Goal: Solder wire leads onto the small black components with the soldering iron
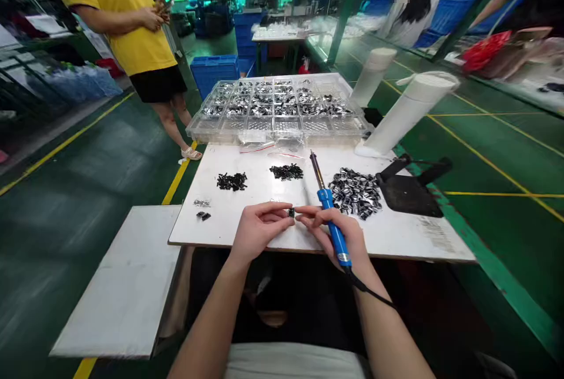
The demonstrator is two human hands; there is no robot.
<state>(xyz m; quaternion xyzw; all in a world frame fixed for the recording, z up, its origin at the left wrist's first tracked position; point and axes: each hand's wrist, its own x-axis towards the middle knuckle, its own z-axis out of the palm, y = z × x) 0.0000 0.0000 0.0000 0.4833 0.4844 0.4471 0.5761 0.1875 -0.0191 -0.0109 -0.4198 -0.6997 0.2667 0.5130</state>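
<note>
The small black block-like part [291, 213] sits at the fingertips over the white table [198, 232], with work on it apparently unfinished. Farthest left I see a few dark blocks [203, 215], perhaps done, then a heap of thin black pieces [231, 181]. The left hand [255, 227] pinches the part; another black heap [286, 171] lies behind it. The right hand [352, 231] meets the part with its fingertips while holding a blue-handled soldering iron [326, 198]. Rightward, the large pile of shiny black-and-silver pieces [356, 192] suggests plenty is left.
</note>
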